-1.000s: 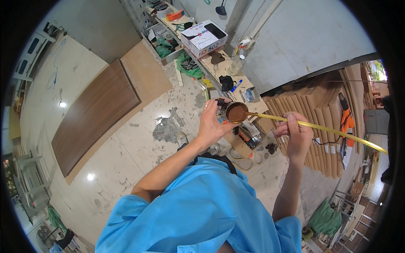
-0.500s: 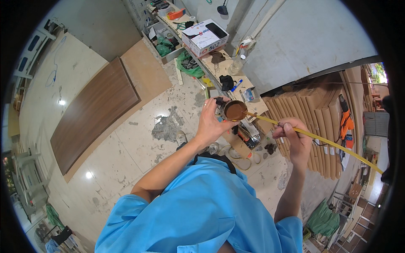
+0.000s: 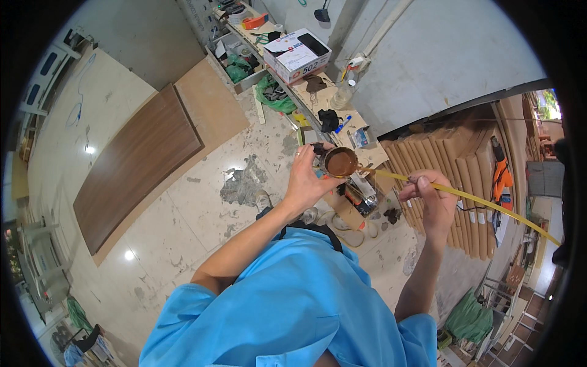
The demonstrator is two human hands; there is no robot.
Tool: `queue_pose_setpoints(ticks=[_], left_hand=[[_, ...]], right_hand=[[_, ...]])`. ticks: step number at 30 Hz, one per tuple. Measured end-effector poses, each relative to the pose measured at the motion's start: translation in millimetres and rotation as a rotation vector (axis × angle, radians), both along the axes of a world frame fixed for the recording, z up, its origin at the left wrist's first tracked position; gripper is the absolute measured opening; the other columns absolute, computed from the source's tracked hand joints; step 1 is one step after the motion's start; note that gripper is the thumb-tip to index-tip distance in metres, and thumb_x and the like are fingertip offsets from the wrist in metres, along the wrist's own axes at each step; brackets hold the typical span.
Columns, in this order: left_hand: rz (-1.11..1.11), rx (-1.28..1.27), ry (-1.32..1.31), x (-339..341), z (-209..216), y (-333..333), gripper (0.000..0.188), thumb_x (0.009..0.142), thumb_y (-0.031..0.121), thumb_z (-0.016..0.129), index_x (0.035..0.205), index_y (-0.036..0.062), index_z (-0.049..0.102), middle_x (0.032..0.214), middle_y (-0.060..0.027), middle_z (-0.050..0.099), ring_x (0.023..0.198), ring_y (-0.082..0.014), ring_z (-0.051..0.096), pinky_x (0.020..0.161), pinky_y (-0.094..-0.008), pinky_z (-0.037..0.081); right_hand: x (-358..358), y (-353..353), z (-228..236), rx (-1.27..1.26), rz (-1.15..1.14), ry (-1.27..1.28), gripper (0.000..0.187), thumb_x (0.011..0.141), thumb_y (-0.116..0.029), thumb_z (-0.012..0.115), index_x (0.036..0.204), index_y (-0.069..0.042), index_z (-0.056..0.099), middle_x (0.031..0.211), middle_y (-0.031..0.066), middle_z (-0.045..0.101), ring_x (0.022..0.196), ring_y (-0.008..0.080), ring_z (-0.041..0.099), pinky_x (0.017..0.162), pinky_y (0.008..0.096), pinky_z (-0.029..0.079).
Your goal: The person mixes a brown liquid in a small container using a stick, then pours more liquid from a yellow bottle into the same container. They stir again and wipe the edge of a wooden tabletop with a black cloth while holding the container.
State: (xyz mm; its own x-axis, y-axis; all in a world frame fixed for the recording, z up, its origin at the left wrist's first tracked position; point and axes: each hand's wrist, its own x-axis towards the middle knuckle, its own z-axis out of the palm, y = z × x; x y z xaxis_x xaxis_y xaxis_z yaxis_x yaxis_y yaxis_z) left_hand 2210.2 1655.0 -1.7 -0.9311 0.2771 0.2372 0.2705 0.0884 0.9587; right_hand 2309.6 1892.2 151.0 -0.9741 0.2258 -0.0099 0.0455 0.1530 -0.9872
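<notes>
My left hand [image 3: 306, 185] is wrapped round a small round can [image 3: 340, 163], which is tipped so that its open mouth and the brown stuff inside show. In my right hand [image 3: 436, 200] a long, thin yellow strip [image 3: 489, 210] is pinched between thumb and fingers. One end of the strip reaches the can's right rim and is coated brown there. Its other end bends away past my right hand toward the right edge of the view. I cannot tell what the strip is made of.
A narrow workbench [image 3: 310, 109] along the wall holds a white box [image 3: 298, 55], a clear bottle [image 3: 344, 95] and a blue marker [image 3: 343, 123]. Stacked brown boards [image 3: 446, 177] lean at the right. A dark wood panel [image 3: 137, 165] lies at the left.
My right hand has shifted slightly right with the yellow strip, drawing its end outward; more brown coating shows by the rim. My left hand and the can have hardly moved.
</notes>
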Motion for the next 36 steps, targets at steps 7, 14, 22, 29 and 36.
queue_pose_setpoints(ticks=[7,14,22,29,36], left_hand=[[-0.012,-0.133,-0.158,11.7,-13.1,-9.7,0.072,0.080,0.012,0.089,0.143,-0.0051,0.058,0.139,-0.0182,0.064,0.133,-0.0321,0.059,0.119,-0.0458,0.042],[-0.322,0.044,-0.157,24.8,-17.1,8.8,0.068,0.084,-0.006,0.083,0.145,-0.0052,0.054,0.142,-0.0154,0.062,0.129,-0.0255,0.059,0.114,-0.0416,0.046],[-0.742,0.017,-0.236,16.6,5.3,60.1,0.062,0.085,-0.007,0.082,0.141,-0.0047,0.056,0.139,-0.0156,0.063,0.127,-0.0235,0.060,0.113,-0.0404,0.045],[-0.994,-0.101,-0.199,15.5,-7.5,72.9,0.060,0.085,-0.004,0.084,0.139,-0.0023,0.058,0.134,-0.0132,0.065,0.123,-0.0218,0.061,0.110,-0.0380,0.044],[-1.095,-0.105,-0.320,13.4,-17.6,65.0,0.060,0.084,-0.007,0.084,0.137,-0.0011,0.057,0.132,-0.0121,0.066,0.121,-0.0216,0.063,0.110,-0.0371,0.045]], right_hand=[[-26.3,-24.9,-41.6,-0.155,0.050,-0.108,0.028,0.112,-0.028,0.063,0.108,-0.002,0.072,0.078,0.0035,0.073,0.074,0.0112,0.073,0.062,0.0299,0.059],[37.9,-27.9,-43.7,-0.165,-0.271,0.159,0.029,0.111,-0.020,0.059,0.100,0.006,0.066,0.071,0.0134,0.074,0.062,0.0211,0.077,0.054,0.0341,0.061],[76.9,-35.2,-51.4,0.145,-0.612,0.225,0.030,0.108,-0.021,0.061,0.098,0.005,0.069,0.067,0.0184,0.071,0.064,0.0317,0.076,0.061,0.0427,0.059],[81.3,-53.2,-61.4,0.493,-0.717,-0.073,0.039,0.107,-0.029,0.061,0.089,0.005,0.069,0.069,0.0245,0.068,0.073,0.0462,0.071,0.071,0.0538,0.056],[94.8,-80.0,-61.1,0.407,-0.892,0.092,0.038,0.104,-0.028,0.063,0.088,0.005,0.070,0.072,0.0269,0.068,0.075,0.0487,0.070,0.073,0.0544,0.056]])
